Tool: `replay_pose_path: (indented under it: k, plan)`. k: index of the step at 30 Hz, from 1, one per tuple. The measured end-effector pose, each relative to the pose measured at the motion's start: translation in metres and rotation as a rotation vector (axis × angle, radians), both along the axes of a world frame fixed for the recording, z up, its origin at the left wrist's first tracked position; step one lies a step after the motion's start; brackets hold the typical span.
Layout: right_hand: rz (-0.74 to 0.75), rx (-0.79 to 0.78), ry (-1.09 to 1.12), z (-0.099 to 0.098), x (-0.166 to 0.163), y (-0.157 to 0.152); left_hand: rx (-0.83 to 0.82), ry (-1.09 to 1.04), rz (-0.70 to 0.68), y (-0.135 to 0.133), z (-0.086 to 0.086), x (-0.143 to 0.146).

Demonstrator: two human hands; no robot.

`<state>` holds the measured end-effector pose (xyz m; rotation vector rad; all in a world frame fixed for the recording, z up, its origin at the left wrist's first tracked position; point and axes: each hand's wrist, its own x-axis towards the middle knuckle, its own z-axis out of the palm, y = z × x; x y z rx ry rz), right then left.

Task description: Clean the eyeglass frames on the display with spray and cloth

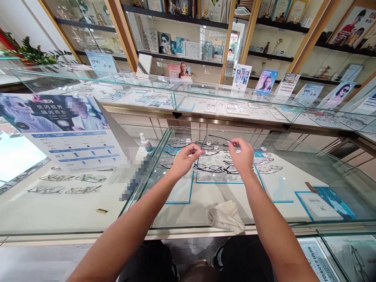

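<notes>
Above the glass counter I hold a pair of dark, thin-framed eyeglasses (220, 137) between my two hands. My left hand (185, 158) pinches one side of them, thumb against fingers. The fingers of my right hand (242, 155) are closed on the end of a slim dark temple arm. Their lenses are hard to make out against the frames below. Under the glass, several eyeglasses (212, 168) lie in rows on blue-edged display cards. A crumpled beige cloth (226, 216) rests at the counter's near edge, below my hands.
A small white spray bottle (146, 143) stands left of my left hand. Beside it is a large tent-shaped advertising board (73, 133). A gold-coloured piece (102, 211) lies at the left. Behind, another glass showcase (202, 92) crosses the view, with upright cards on top.
</notes>
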<state>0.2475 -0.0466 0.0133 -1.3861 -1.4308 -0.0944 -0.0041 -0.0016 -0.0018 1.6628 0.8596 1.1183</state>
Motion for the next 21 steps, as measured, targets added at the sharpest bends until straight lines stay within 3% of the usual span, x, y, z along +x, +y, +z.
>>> replay_pose_path:
  k: [7,14,21]
  plan:
    - [0.049,0.058,-0.004,-0.0008,-0.0009,-0.0006,-0.012,-0.049,0.046,-0.0009,0.0034,-0.0031]
    - [0.227,0.034,0.375,0.0010,-0.0040,0.0016,-0.109,-0.150,0.071,-0.0019,0.0073,-0.0005]
    - [0.310,-0.028,0.483,0.0002,-0.0005,0.0043,-0.142,-0.162,0.053,-0.0018,0.0057,-0.0001]
